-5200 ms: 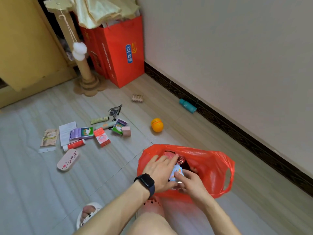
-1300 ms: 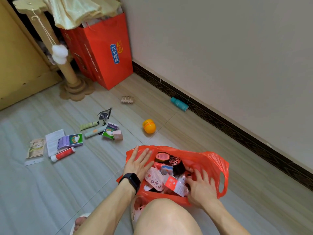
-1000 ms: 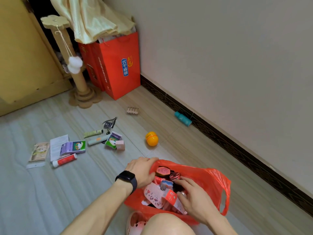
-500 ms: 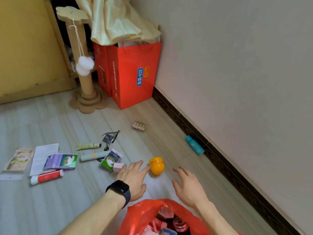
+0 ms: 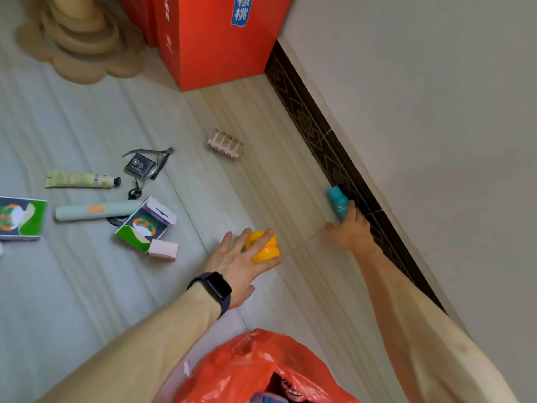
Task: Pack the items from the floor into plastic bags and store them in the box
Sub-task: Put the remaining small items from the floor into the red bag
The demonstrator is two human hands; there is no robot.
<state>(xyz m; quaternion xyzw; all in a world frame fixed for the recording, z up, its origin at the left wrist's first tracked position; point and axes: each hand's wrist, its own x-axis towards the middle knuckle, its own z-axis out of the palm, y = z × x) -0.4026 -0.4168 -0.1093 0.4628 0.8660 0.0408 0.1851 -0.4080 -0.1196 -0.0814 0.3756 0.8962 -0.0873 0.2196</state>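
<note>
Yellow round plastic ball (image 5: 263, 247), centre frame, seems light and slippery, so the left hand (image 5: 238, 266) curls its fingers around its middle; the right hand (image 5: 350, 232) grips a small teal plastic bottle (image 5: 337, 202).

Readable only on the tall red paper carrier bag (image 5: 220, 50): white characters 核桃 on its blue label (image 5: 240, 11), upper one cut off. Print on the small green-and-purple cardboard box (image 5: 145, 222) too blurred.
</note>
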